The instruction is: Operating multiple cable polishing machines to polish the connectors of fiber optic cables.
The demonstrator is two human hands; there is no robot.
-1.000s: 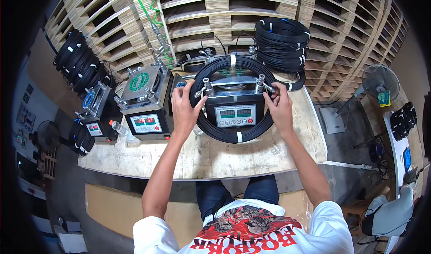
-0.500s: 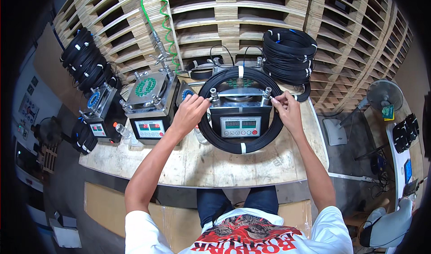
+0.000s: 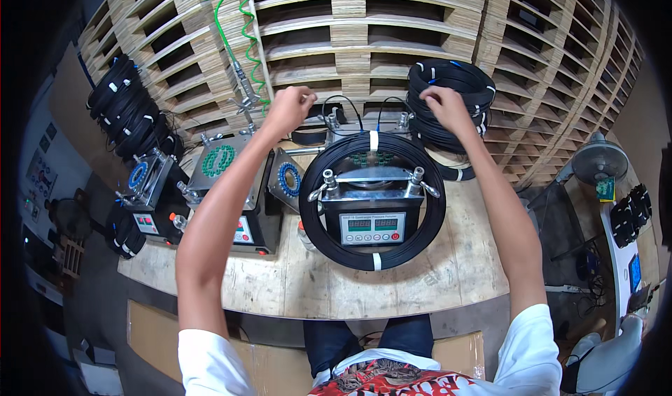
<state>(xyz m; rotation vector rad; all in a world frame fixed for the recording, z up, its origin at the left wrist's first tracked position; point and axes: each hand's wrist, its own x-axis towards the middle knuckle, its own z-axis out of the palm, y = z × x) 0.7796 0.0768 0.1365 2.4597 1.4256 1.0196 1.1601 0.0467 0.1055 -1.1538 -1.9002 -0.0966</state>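
Note:
A large coil of black cable (image 3: 315, 238) with white ties rests around a polishing machine (image 3: 372, 229) with digital displays, mid-table. Metal posts at the machine's front corners carry lever handles (image 3: 432, 188), now uncovered. My left hand (image 3: 290, 109) is raised beyond the coil's upper left, its fingers curled in a pinch. Opposite it, my right hand (image 3: 448, 109) hovers before the stacked coils with thumb and fingers drawn together. Whether either hand pinches anything is too small to tell. Thin black cable ends (image 3: 341, 97) arc up behind the coil, between the hands.
Stacked black cable coils (image 3: 420, 126) stand at the back right. To the left are a second machine (image 3: 260, 234), a disc with blue parts (image 3: 288, 179) and a bottle (image 3: 179, 221). Wooden pallets (image 3: 350, 43) rise behind the table. A fan (image 3: 599, 159) stands at right; a person (image 3: 609, 350) sits lower right.
Both hands have left the posts at the sides of the coil and moved up and away toward the back. The head view has tilted, so the table sits lower.

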